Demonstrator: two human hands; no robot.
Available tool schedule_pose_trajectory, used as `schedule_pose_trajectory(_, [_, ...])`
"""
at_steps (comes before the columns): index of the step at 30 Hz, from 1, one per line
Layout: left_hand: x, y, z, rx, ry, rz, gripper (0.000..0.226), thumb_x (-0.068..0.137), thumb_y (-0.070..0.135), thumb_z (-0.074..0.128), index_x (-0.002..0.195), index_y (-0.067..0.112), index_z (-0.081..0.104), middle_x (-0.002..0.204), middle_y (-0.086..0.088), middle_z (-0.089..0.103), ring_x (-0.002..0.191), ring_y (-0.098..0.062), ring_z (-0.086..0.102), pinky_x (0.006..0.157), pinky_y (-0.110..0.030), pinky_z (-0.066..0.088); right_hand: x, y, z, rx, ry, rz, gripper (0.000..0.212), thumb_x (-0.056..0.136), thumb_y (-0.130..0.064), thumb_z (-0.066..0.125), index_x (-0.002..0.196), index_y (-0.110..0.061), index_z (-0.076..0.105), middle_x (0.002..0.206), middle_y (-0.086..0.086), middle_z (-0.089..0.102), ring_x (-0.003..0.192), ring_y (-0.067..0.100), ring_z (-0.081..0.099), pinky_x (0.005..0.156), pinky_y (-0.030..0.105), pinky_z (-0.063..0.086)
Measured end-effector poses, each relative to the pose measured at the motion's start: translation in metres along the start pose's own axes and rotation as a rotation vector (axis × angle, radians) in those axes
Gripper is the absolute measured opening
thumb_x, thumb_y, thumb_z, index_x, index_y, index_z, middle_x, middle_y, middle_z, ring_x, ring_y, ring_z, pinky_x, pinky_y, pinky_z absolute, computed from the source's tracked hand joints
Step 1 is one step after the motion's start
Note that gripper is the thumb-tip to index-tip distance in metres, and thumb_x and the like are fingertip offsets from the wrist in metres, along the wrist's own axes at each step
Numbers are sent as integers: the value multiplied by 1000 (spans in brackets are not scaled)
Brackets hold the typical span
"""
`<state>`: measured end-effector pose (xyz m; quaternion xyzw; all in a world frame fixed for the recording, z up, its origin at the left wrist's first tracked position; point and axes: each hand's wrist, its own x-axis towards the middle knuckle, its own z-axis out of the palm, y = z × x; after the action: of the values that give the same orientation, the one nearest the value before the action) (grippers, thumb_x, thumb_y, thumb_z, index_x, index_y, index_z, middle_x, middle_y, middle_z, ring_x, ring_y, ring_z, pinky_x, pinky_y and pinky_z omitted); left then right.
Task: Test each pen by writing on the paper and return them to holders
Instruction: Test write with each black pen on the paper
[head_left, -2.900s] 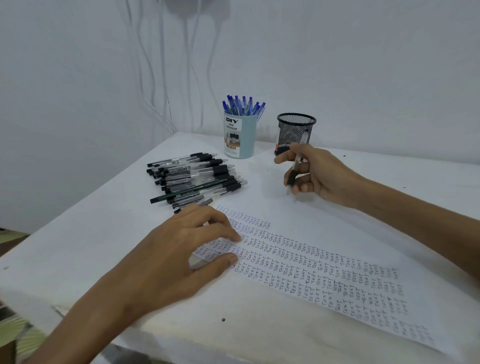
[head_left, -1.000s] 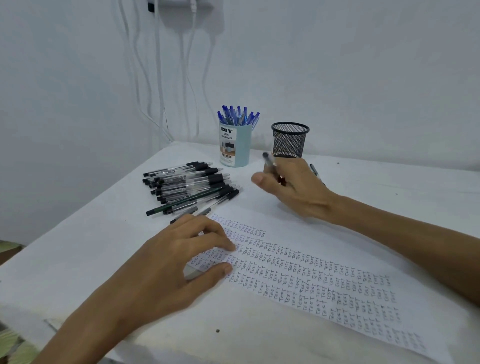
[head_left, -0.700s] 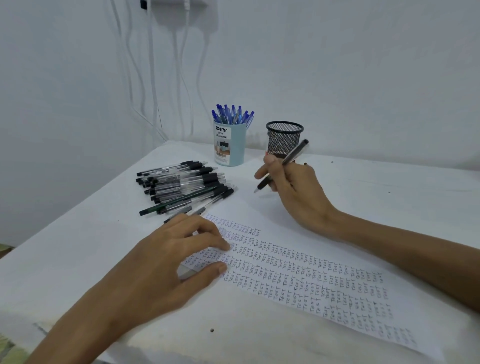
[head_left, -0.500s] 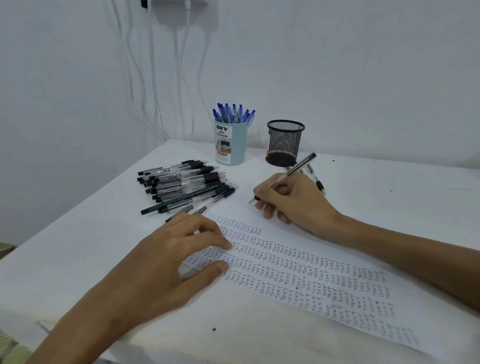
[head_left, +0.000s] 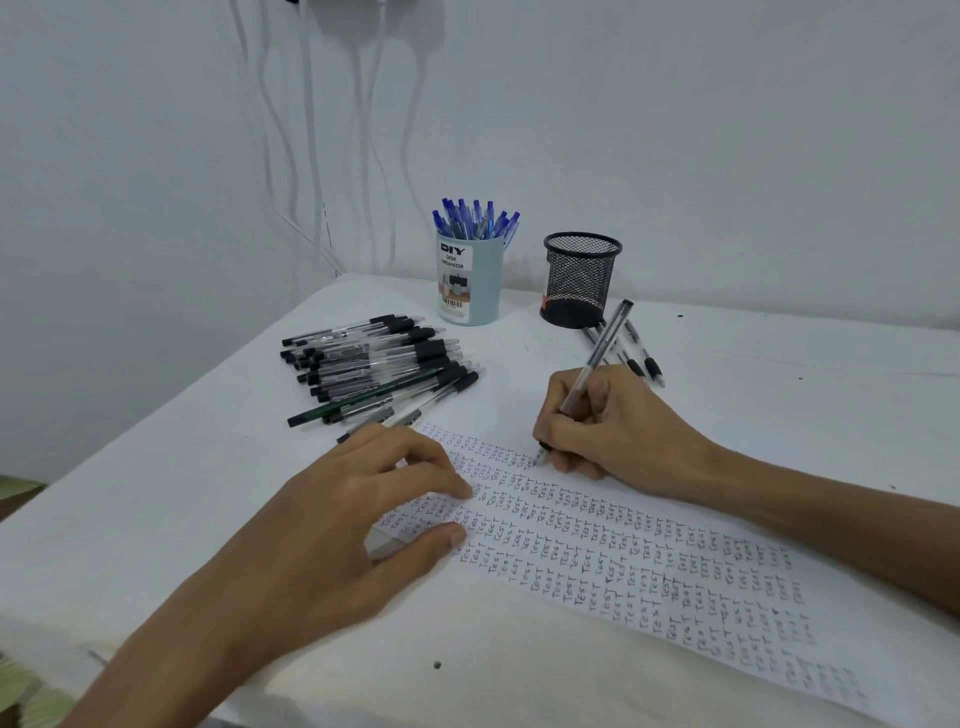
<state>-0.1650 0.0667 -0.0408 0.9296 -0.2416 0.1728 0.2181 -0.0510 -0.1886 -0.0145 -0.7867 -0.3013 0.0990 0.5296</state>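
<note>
Since the frame half a second earlier, the right hand (head_left: 613, 421) is coming down toward the person. The tip of its pen (head_left: 602, 348), which was off the sheet, is now touching the paper (head_left: 675, 571) at the end of the short top row of writing. The left hand (head_left: 332, 530) is staying where it was.

On the paper the word "TEST" is repeating in many rows of dark ink. The light blue holder (head_left: 470, 286) at the back is carrying the label "DIY DESK ORGANIZER", with a small picture and a barcode under it.

The right hand is grasping the pen in a writing grip. Thumb and fingers are curling round the lower part of the clear barrel, the tip is sticking out below them, and the dark rear end is pointing up toward the black mesh holder (head_left: 579, 283). The left hand is lying on the left end of the paper with fingers spread and nearly straight, gripping nothing and pressing the sheet to the table (head_left: 156, 493).

Blue pens (head_left: 475, 218) are standing in the light blue holder. Black pens (head_left: 384, 369) are lying in a pile beside the paper's far end, and a few loose pens (head_left: 641, 358) are lying just in front of the mesh holder.
</note>
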Motion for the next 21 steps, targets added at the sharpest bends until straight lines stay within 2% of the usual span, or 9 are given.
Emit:
schedule_pose_trajectory(4, [0,1,0,0,-5,4,32,97,62,53,118,45,69,121,28,56,117,-3,58,89,-27,52,-1,-2,0,-15,-15,-26,19,90,5,64,73,-3,64,60,19,65,43,11,44,45,21,36])
schedule_pose_trajectory(10, [0,0,-1,3,-15,3,32,98,62,53,119,44,69,122,28,56,116,-3,58,90,-27,51,-2,-2,1,-18,-40,-54,16,89,7,65,74,2,63,60,20,63,46,8,49,49,16,38])
schedule_pose_trajectory(13, [1,1,-1,0,-21,3,32,99,61,52,119,43,69,122,27,57,114,-4,58,90,-27,50,-1,-2,1,-24,-33,-57,17,89,7,65,73,1,64,58,14,64,46,7,50,50,16,39])
schedule_pose_trajectory(17, [0,1,-2,3,-26,2,32,99,61,52,119,43,69,122,26,57,113,-2,59,100,-20,43,0,-1,0,-26,-26,-47,16,90,9,64,74,3,63,57,12,63,46,4,51,49,14,39])
schedule_pose_trajectory(21, [1,2,-2,8,-27,3,32,99,60,52,119,42,69,121,26,57,113,-2,59,103,-18,41,1,0,0,-57,-3,-38,17,88,6,65,73,0,63,57,11,64,49,10,54,53,19,43])
